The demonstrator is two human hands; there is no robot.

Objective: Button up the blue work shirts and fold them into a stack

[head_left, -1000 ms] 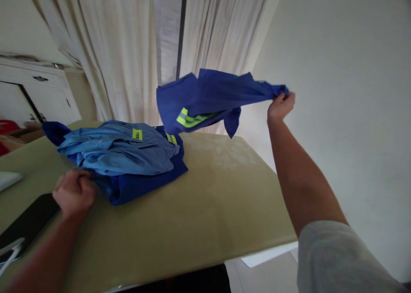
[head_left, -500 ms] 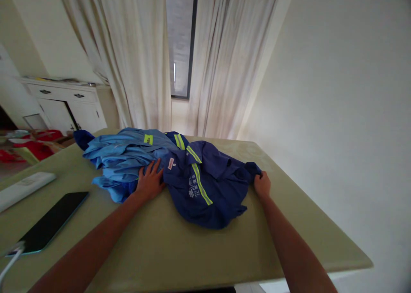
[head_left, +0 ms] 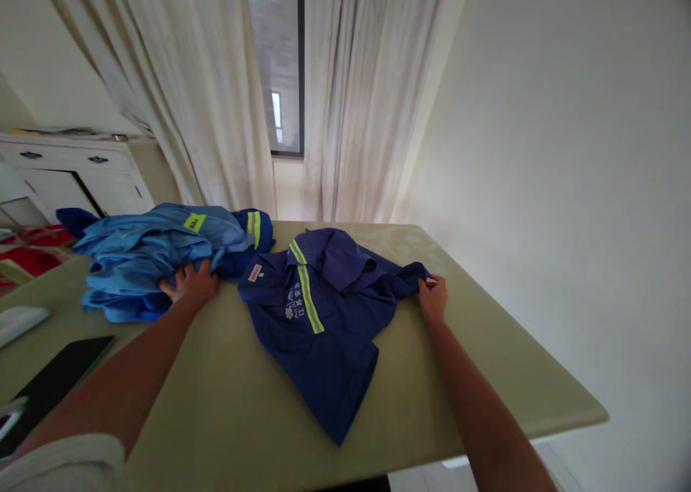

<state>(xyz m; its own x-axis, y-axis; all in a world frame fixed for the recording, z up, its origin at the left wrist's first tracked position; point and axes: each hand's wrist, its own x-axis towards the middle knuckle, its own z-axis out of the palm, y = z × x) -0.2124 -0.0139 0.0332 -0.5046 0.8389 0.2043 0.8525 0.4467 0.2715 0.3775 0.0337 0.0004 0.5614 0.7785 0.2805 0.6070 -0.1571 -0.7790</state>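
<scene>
A dark blue work shirt (head_left: 340, 312) with a yellow-and-grey reflective stripe, white lettering and a collar label lies crumpled on the table, one part fanned toward the front. At its right end my right hand (head_left: 433, 299) pinches a bunched corner of the cloth. My left hand (head_left: 195, 285), fingers spread, rests against the near right side of a heap of light blue work clothes (head_left: 156, 247). A darker blue garment with a reflective stripe (head_left: 253, 231) shows behind that heap. The heap and the dark shirt lie apart, with a strip of table between them.
The pale green table (head_left: 464, 398) has a rounded right corner near a white wall. On its left lie a black phone (head_left: 59, 384) with a cable and a white object (head_left: 21, 323). Behind stand curtains (head_left: 205, 103) and a white cabinet (head_left: 108, 183).
My left hand has moved left with the light blue heap, away from the dark shirt. The shirt's near part has spread out toward me. My right hand keeps its pinch.
</scene>
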